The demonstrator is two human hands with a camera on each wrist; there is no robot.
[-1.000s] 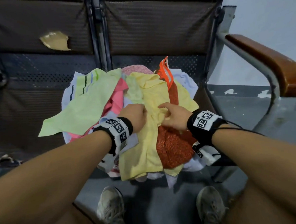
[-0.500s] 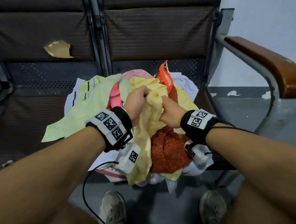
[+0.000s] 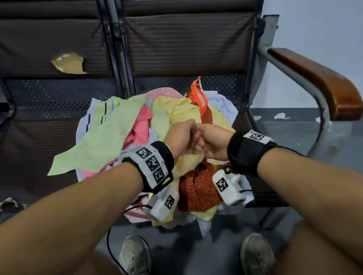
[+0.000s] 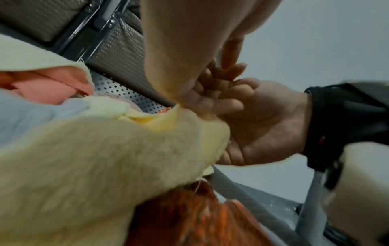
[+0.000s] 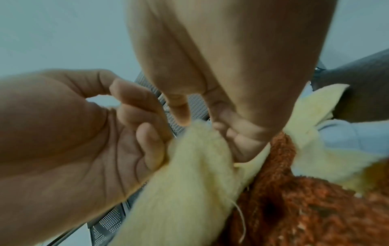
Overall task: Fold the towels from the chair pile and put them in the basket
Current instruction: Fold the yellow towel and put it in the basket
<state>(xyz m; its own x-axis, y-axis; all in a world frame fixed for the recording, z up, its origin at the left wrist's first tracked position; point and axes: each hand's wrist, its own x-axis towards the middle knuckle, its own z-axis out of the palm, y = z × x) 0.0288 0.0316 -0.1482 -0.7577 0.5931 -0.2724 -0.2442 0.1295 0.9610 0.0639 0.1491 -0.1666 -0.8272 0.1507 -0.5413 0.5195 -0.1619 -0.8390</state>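
A pile of towels [image 3: 117, 139] in green, pink, pale blue, yellow and orange lies on the dark chair seat [image 3: 39, 150]. My left hand [image 3: 181, 137] and right hand [image 3: 213, 141] meet knuckle to knuckle above the pile's middle. Both pinch the same bunched edge of the yellow towel [image 3: 188, 164], which hangs down from them. In the left wrist view the yellow towel [image 4: 105, 158] runs up to my fingers [image 4: 197, 103]. The right wrist view shows my right hand [image 5: 221, 126] and left hand [image 5: 147, 138] nipping the yellow towel [image 5: 189, 174]. An orange towel [image 3: 197, 189] lies under it. No basket shows.
The chair's padded backrest [image 3: 181, 41] rises behind the pile, with a torn patch [image 3: 70, 64] on the left. A wooden armrest [image 3: 322, 84] on a metal frame stands at the right. My two shoes [image 3: 137, 259] rest on the grey floor [image 3: 336, 149] below the seat edge.
My hands went from resting on the pile to gripping the yellow towel, raised it, and have now drawn back toward me, close together, still holding it.
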